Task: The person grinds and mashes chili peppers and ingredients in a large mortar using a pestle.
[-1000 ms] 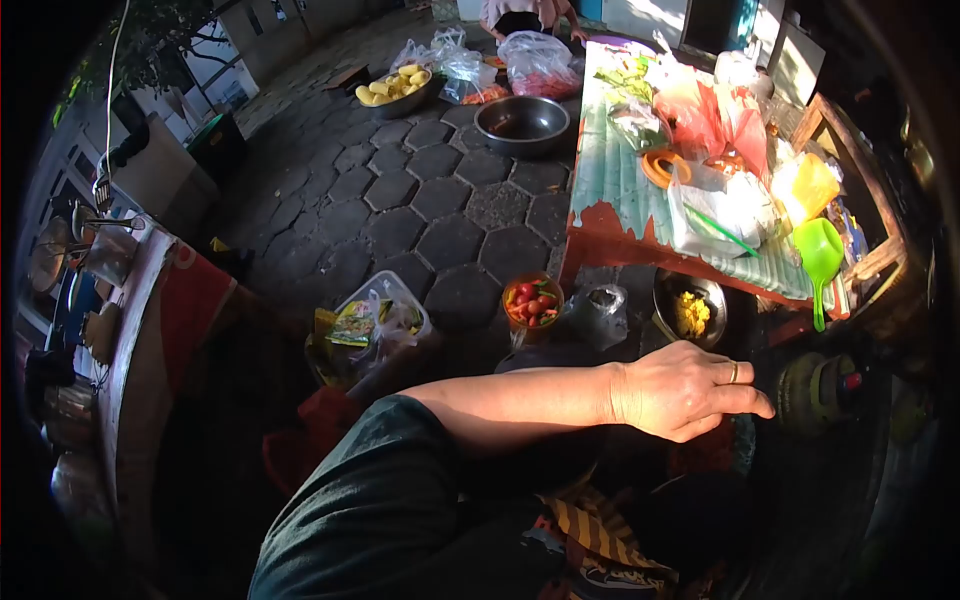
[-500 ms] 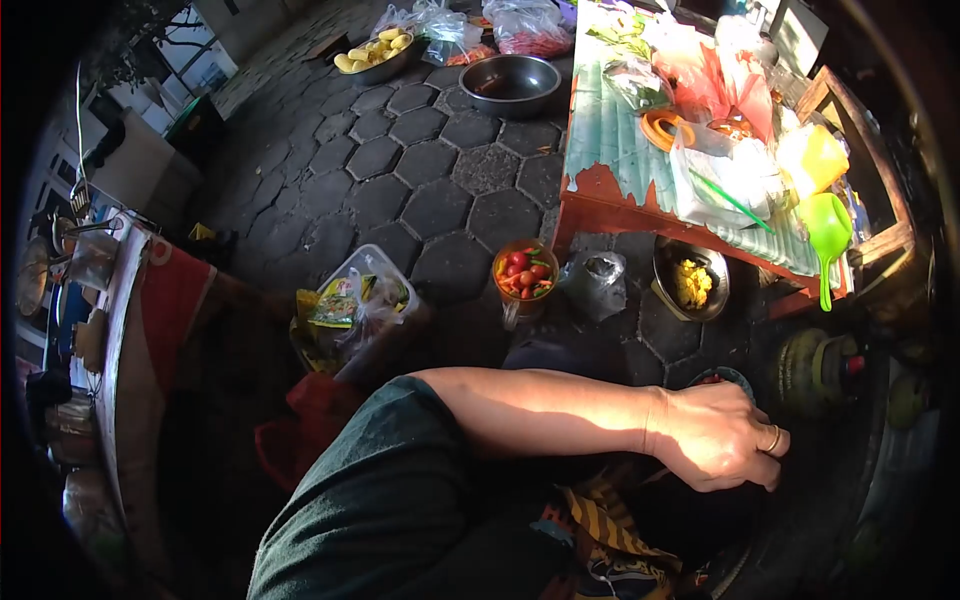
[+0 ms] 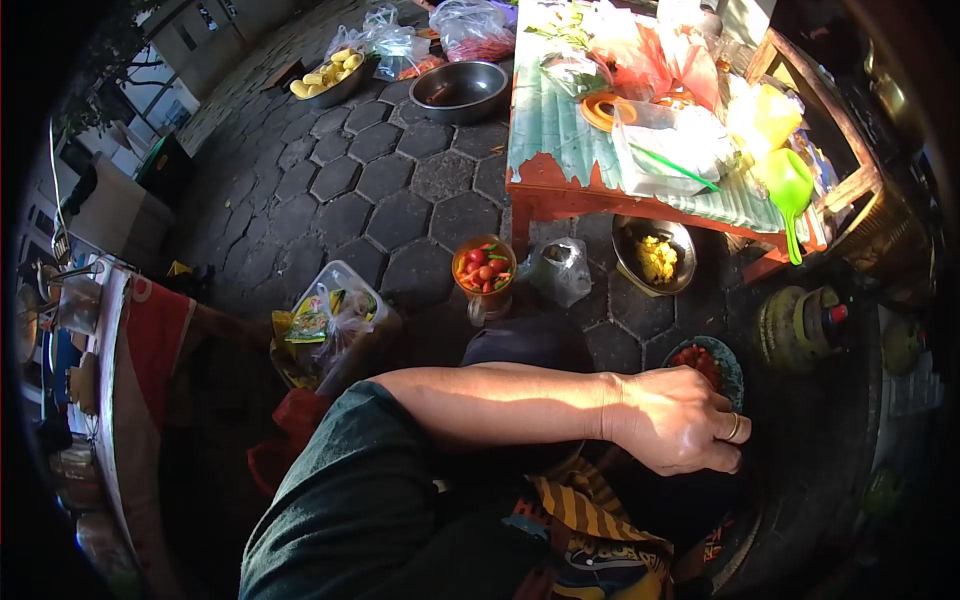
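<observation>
My left hand [image 3: 685, 425] reaches across from the lower left, out of a dark green sleeve [image 3: 340, 500]. Its fingers, one with a ring, are curled closed with the knuckles up. Whatever they hold, if anything, is hidden in the shadow below. Just beyond the hand sits a greenish bowl [image 3: 733, 368] of red pieces [image 3: 697, 362], partly covered by the hand. My right hand does not show. Yellow-and-black striped cloth [image 3: 590, 510] lies below my forearm.
Ahead stand a cup of tomatoes and chillies [image 3: 483, 270], a clear plastic bag [image 3: 562, 272] and a metal bowl of yellow food [image 3: 655, 258]. A low table [image 3: 545, 140] bears bags and a green dipper [image 3: 788, 190]. Right: a green gas cylinder [image 3: 790, 330]. Left: a plastic tub [image 3: 345, 275].
The whole view has shifted, so most things appear further left. More of the red pieces in the greenish bowl now shows beyond my left hand, which stays curled.
</observation>
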`<action>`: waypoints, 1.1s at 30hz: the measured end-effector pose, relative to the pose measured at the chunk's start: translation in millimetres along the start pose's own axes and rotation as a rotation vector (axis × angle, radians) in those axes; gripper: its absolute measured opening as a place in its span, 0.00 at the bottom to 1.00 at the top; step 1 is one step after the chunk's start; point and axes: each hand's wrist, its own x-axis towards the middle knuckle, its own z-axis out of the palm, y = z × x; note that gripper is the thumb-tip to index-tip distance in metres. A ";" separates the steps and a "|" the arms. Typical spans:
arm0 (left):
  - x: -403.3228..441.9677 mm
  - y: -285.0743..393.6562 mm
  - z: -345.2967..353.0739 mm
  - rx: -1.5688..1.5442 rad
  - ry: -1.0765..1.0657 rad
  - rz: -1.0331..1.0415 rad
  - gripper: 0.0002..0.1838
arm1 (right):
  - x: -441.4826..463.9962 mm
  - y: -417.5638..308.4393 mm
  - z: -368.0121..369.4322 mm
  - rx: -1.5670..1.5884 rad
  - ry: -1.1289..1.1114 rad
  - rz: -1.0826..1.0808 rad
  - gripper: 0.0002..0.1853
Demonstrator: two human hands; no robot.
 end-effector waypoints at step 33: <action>121.4 74.5 0.7 -1.125 0.319 0.038 0.25 | -112.5 189.1 137.4 0.406 -0.287 0.610 0.34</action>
